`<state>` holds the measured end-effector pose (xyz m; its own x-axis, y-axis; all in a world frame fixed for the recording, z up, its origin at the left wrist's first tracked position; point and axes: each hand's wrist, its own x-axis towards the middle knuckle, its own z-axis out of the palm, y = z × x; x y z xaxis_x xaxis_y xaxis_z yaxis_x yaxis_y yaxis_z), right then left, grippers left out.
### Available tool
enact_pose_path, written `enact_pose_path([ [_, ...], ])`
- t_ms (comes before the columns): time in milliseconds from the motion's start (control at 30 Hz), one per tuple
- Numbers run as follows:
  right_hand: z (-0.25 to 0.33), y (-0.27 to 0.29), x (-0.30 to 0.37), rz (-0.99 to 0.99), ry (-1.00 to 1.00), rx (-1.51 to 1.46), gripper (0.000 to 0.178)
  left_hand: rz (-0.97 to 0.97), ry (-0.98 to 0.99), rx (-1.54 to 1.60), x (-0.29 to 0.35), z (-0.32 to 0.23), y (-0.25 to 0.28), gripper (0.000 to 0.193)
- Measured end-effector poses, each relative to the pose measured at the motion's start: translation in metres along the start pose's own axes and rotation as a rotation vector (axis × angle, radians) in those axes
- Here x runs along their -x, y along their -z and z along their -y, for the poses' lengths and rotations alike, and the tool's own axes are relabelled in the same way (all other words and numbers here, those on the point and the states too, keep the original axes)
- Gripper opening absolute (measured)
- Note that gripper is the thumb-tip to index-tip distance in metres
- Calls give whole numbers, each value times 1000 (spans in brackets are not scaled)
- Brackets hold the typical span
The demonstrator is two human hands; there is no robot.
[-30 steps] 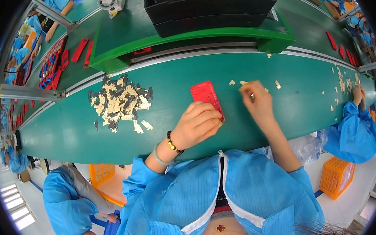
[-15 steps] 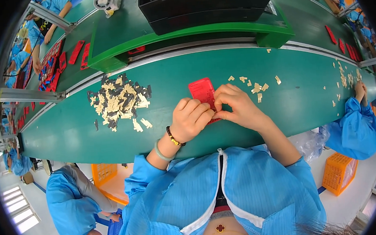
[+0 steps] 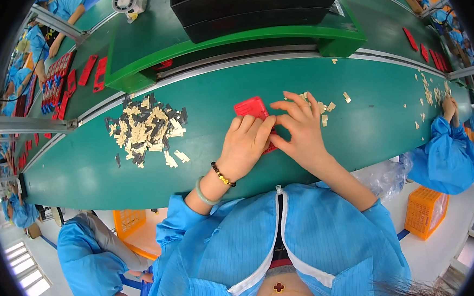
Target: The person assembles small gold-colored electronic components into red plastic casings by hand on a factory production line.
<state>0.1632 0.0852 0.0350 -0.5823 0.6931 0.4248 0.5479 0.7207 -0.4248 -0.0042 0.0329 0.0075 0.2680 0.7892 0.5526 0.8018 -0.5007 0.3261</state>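
Observation:
A red plastic shell (image 3: 251,107), shaped like a handheld device's housing, lies over the green bench in front of me. My left hand (image 3: 245,147) is closed on it, fingers covering its middle. My right hand (image 3: 304,135) is at the shell's right edge; thumb and forefinger stand apart near my left fingertips, other fingers spread. Whether anything small is between the two hands is hidden. To the left is a heap of small cream and dark grey flat pieces (image 3: 146,126). A few cream pieces (image 3: 330,107) lie just beyond my right hand.
A green raised shelf (image 3: 231,46) with a black bin (image 3: 262,21) spans the back. Red shells (image 3: 88,70) lie on the belt beyond at left, more at right. At far right, a co-worker's hands (image 3: 450,109) are among cream pieces. Orange crates (image 3: 426,212) stand below the bench.
My right hand's fingers have spread and lifted from their curled pinch at the shell's edge. My left fingers have shifted up the shell. The whole view has moved slightly.

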Motion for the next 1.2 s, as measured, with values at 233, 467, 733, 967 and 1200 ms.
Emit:
enact_pose_path([
  [233,-7,-26,-31,-174,196,63,11,-161,368,-29,-3,-4,15,71],
  [467,-55,-40,-56,338,-556,-867,9,83,179,-36,23,14,-2,41],
  [733,-53,-38,-72,539,-524,-698,10,145,178,-101,25,9,-13,43],
  [967,-50,-42,-68,459,-438,-644,10,119,195,-72,26,10,-14,41],
  [1200,-57,-48,-57,352,-293,-611,10,126,202,-71,27,10,-14,40],
])
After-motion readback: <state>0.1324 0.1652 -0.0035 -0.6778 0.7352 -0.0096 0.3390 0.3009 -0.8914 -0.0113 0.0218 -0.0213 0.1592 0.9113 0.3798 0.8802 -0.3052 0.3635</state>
